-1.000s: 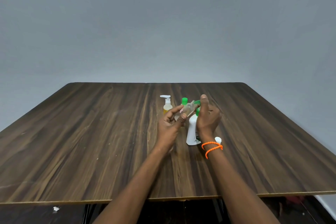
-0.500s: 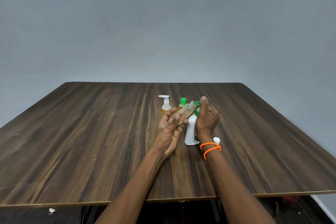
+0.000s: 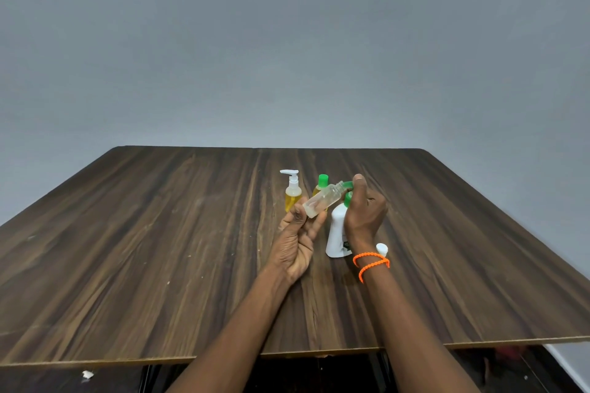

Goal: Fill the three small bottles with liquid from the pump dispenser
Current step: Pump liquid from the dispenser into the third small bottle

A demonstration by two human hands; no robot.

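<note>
A clear small bottle is held tilted above the table, its neck pointing up and right. My left hand grips its base with thumb and fingertips. My right hand pinches a green cap at the bottle's neck. Behind stands a pump dispenser with yellow liquid and a white pump head. A small bottle with a green cap and yellow liquid stands beside it, partly hidden. A white bottle with a green top stands under my right hand.
The dark wooden table spreads wide to left and right. A small white cap lies behind my right wrist, which wears orange bracelets. A grey wall rises behind the table's far edge.
My left hand has turned palm up and slid down to the bottle's base. The right hand stays on the green cap at the neck.
</note>
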